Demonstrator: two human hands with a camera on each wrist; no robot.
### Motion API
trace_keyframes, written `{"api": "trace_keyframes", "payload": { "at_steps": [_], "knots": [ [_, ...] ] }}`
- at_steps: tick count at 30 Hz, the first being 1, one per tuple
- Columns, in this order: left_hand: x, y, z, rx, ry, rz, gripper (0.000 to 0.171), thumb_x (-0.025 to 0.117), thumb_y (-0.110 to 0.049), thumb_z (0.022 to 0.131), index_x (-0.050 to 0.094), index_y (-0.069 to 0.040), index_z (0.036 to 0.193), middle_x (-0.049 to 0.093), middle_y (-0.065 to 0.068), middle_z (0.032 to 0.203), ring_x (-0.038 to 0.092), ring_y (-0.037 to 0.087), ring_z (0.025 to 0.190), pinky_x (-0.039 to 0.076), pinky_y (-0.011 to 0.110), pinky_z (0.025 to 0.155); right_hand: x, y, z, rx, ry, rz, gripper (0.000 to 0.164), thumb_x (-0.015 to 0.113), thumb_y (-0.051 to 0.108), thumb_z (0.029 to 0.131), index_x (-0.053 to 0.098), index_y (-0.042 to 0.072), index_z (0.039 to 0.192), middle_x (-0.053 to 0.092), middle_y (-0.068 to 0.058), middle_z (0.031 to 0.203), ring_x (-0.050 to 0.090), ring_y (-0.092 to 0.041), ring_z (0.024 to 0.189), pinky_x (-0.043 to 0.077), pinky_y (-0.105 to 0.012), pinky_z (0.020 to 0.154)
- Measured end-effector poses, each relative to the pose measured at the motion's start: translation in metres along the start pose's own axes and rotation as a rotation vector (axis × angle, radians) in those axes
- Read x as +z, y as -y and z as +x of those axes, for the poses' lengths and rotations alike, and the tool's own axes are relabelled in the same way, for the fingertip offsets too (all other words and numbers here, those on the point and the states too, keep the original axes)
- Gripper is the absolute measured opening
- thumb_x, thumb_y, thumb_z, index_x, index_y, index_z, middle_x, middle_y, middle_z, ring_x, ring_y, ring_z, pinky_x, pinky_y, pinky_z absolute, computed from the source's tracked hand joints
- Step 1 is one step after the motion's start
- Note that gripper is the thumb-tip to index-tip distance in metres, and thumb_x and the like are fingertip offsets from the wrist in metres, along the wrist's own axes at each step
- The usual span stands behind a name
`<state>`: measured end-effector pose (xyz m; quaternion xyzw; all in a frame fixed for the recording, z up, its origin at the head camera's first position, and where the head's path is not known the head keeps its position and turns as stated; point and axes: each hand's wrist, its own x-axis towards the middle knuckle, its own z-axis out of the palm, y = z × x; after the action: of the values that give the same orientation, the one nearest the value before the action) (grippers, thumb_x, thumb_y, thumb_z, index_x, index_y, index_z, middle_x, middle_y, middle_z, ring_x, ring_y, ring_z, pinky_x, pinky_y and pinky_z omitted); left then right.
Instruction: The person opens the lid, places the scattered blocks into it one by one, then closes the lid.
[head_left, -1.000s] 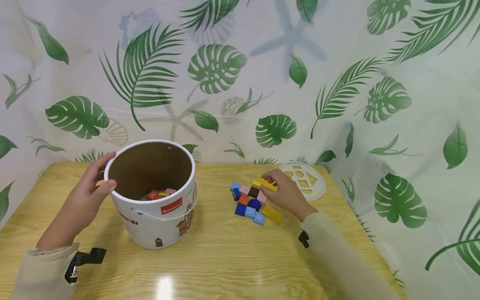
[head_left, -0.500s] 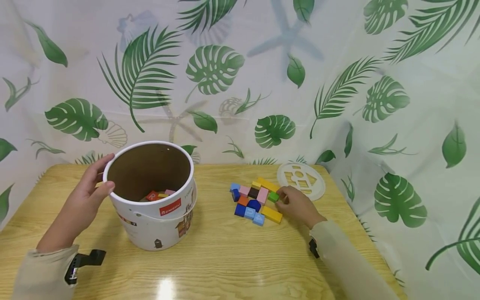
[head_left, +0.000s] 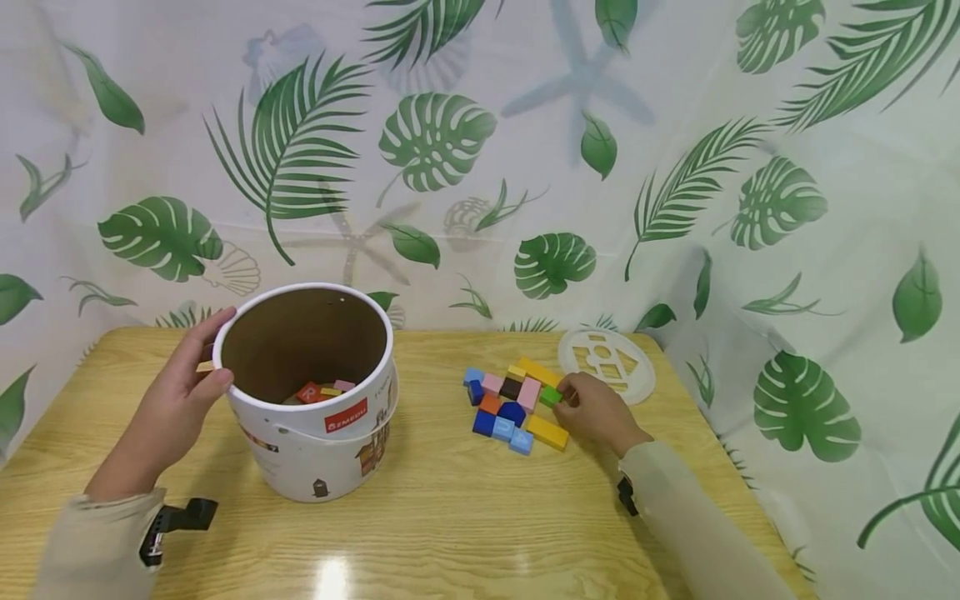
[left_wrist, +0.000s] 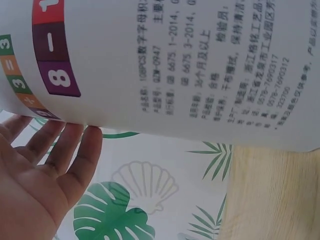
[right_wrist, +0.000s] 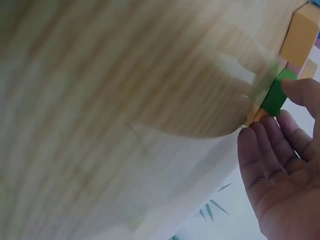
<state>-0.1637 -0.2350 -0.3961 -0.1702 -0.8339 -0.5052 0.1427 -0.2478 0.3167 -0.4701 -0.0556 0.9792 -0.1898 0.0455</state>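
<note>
A white bucket [head_left: 292, 467] stands upright on the left of the table, with several blocks [head_left: 318, 391] visible inside. My left hand [head_left: 172, 408] rests against its outer side, thumb at the rim; in the left wrist view its extended fingertips touch the printed wall. To the right, several coloured blocks lie packed flat together. My right hand [head_left: 600, 410] pinches a small green block [head_left: 551, 395] at the group's right edge, beside a pink block [head_left: 528, 394]. In the right wrist view the thumb lies on the green block [right_wrist: 278, 96], with the fingertips by its end.
A white round plate with cut-out shapes [head_left: 639, 385] lies behind my right hand. Long yellow blocks [head_left: 548, 433] lie at the group's near right and far edges. A leaf-patterned cloth [head_left: 450, 217] hangs behind the wooden table [head_left: 450, 533].
My right hand has come from above the group's far right side to its right edge, where a green block now shows. In the last half second it barely moves. The left hand stays at the bucket.
</note>
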Motion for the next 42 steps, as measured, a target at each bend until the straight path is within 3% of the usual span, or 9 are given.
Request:
{"api": "trace_keyframes", "payload": {
  "at_steps": [11,16,20,25,33,42],
  "knots": [
    [-0.001,-0.001,0.000,0.003,0.013,0.003,0.072,0.060,-0.013,0.102,0.026,-0.028,0.164,0.039,0.013,0.158,0.044,0.005,0.126,0.038,0.008,0.094,0.001,-0.002,0.005,0.007,0.042,-0.004,0.025,0.072,0.021,0.091,0.063,0.010,0.111,0.065,-0.005,0.104,0.058,-0.022,0.092,0.051,-0.044,0.088],
    [0.000,0.002,0.002,0.000,0.011,-0.007,0.073,0.060,-0.013,0.102,0.027,-0.027,0.164,0.038,0.012,0.159,0.044,0.012,0.128,0.038,0.008,0.094,-0.002,-0.004,0.005,0.008,0.041,-0.003,0.028,0.071,0.019,0.090,0.063,0.009,0.115,0.064,-0.005,0.105,0.057,-0.023,0.094,0.050,-0.045,0.089],
    [0.000,0.003,0.001,-0.002,0.013,-0.017,0.073,0.060,-0.013,0.101,0.026,-0.027,0.164,0.038,0.011,0.159,0.043,0.013,0.128,0.037,0.008,0.094,-0.005,-0.004,0.003,-0.028,0.006,0.021,0.032,0.070,0.016,0.088,0.063,0.005,0.118,0.065,-0.009,0.110,0.059,-0.026,0.099,0.050,-0.048,0.093],
    [-0.001,0.004,0.001,0.005,0.018,-0.030,0.073,0.059,-0.012,0.101,0.026,-0.025,0.165,0.038,0.011,0.159,0.043,0.008,0.128,0.038,0.008,0.095,-0.011,0.003,-0.001,-0.101,-0.107,0.100,0.032,0.069,0.014,0.090,0.064,0.004,0.120,0.066,-0.013,0.116,0.061,-0.031,0.104,0.052,-0.050,0.093],
    [-0.001,0.004,0.002,-0.009,0.025,-0.029,0.073,0.059,-0.013,0.102,0.025,-0.025,0.165,0.037,0.012,0.160,0.044,0.029,0.132,0.038,0.009,0.094,-0.033,0.057,0.007,-0.280,-0.264,0.236,0.030,0.072,0.013,0.092,0.064,0.005,0.120,0.064,-0.011,0.112,0.060,-0.029,0.102,0.056,-0.047,0.091],
    [-0.001,0.002,0.002,-0.012,0.034,-0.032,0.072,0.058,-0.015,0.103,0.023,-0.024,0.165,0.035,0.015,0.161,0.042,0.039,0.133,0.037,0.009,0.094,-0.050,0.160,0.021,-0.595,-0.309,0.321,0.028,0.073,0.009,0.092,0.067,0.005,0.119,0.066,-0.007,0.112,0.062,-0.026,0.102,0.057,-0.040,0.089]
  ]
}}
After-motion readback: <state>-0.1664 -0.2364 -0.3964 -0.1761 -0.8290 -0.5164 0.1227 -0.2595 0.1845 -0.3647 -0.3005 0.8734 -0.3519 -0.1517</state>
